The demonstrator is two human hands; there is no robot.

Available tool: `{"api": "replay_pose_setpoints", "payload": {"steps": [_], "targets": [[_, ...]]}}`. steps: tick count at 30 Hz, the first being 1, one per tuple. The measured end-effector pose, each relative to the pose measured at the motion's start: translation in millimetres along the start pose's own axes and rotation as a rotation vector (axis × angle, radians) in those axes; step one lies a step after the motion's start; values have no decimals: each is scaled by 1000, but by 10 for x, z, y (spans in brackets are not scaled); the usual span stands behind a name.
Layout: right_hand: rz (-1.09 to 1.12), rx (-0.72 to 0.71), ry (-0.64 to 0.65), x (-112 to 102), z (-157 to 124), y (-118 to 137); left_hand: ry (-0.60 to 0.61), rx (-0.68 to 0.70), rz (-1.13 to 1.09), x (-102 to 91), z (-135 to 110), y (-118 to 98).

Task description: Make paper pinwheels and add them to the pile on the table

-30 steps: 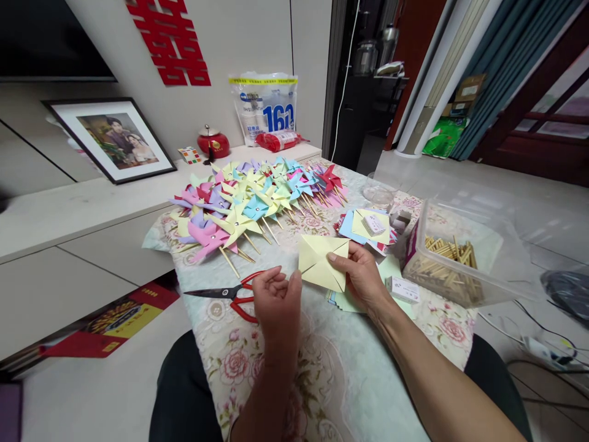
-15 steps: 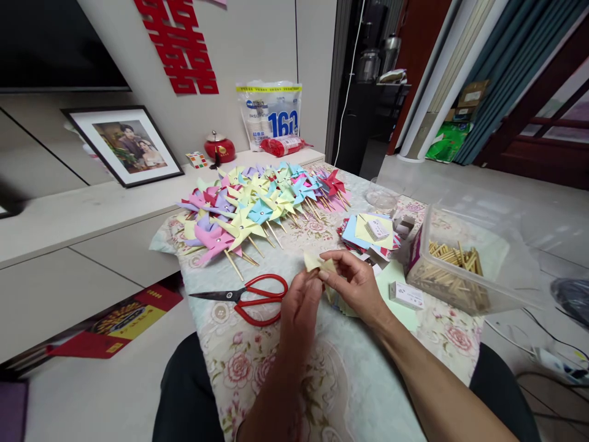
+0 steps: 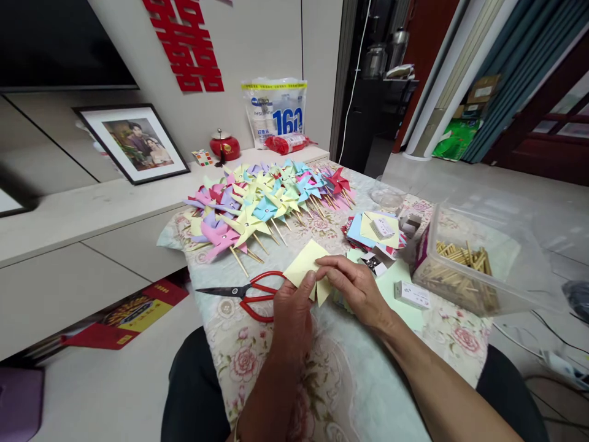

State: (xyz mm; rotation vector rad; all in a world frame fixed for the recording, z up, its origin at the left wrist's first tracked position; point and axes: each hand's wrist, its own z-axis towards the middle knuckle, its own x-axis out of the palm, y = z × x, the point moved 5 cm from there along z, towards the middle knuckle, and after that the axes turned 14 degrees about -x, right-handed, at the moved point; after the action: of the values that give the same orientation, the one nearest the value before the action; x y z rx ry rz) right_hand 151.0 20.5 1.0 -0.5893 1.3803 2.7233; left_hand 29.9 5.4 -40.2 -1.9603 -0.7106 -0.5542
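Note:
Between my two hands is a pale yellow paper square (image 3: 304, 260) with a slit toward its lower right corner. My left hand (image 3: 294, 307) pinches it from the left, thumb on top. My right hand (image 3: 352, 285) has its thumb and forefinger closed on the right-hand corner. Red-handled scissors (image 3: 257, 297) lie just left of my left hand, blades pointing left. Beyond my hands, finished paper pinwheels (image 3: 257, 202) on wooden sticks are heaped together. By my right hand stands an open small box (image 3: 375, 263) of dark metal pins, on pale green paper sheets (image 3: 405, 313).
Right of the sheets, a clear plastic bin (image 3: 453, 276) holds short wooden sticks. A white small box (image 3: 412, 296) lies nearer me, and a stack of coloured paper (image 3: 361, 230) lies farther back. A framed photo (image 3: 138, 144) and a red jar (image 3: 225, 147) stand on the cabinet.
The yellow paper has been turned and spread flatter, so its broad face shows. My hands still hold it. The view has shifted slightly to the left.

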Motion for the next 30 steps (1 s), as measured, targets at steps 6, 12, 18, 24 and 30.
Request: {"api": "replay_pose_setpoints", "payload": {"steps": [6, 12, 18, 24, 30], "targets": [[-65, -70, -116, -28, -11, -54, -3, 1, -17, 2, 6, -3], [-239, -244, -113, -45, 17, -35, 56, 24, -24, 15, 38, 0], [-274, -295, -80, -37, 12, -30, 62, -23, -17, 26, 19, 0], [-324, -375, -19, -23, 13, 27, -11, -1, 64, -43, 50, 7], [-360, -404, -7, -15, 15, 67, -58, 40, 156, -95, 73, -2]]}}
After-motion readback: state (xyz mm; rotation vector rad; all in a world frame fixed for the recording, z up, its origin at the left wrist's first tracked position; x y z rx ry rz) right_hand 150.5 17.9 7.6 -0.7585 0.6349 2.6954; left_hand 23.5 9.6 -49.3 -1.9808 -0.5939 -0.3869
